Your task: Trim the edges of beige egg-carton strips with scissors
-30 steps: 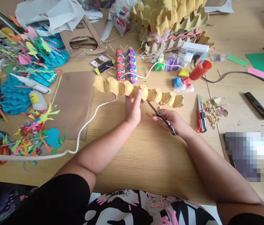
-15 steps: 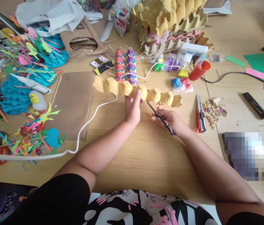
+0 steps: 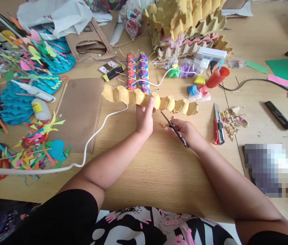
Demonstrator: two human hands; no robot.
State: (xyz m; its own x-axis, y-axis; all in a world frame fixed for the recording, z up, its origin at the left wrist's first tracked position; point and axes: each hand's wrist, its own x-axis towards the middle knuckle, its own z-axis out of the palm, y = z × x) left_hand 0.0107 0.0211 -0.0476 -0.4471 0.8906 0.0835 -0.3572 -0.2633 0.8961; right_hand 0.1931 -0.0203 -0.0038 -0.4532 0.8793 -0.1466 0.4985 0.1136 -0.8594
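Observation:
A yellow strip of egg carton (image 3: 136, 96), bumpy along its length, is held up crosswise over the table. My left hand (image 3: 145, 117) pinches it near the middle, thumb on the near side and fingers mostly hidden below. In my right hand (image 3: 185, 131) is a pair of dark-handled scissors (image 3: 175, 130), blades pointing up and left. Their tip touches or lies just under the strip's lower edge, right of my left thumb. Behind the strip stand two rows of painted carton cups, one red and blue (image 3: 130, 71), the other purple and blue (image 3: 143, 69), with pins sticking out.
A red utility knife (image 3: 219, 126) lies right of my right hand, beside carton scraps (image 3: 232, 122). A white cable (image 3: 93, 137) crosses the left side, over brown cardboard (image 3: 80, 112). Egg trays (image 3: 185, 23) are stacked at the back. A red cup (image 3: 218, 76) stands near clay packets (image 3: 198, 90).
The strip's right end has risen slightly, and its left end has shifted a little. The scissors and my right hand have moved very slightly; both grips are the same.

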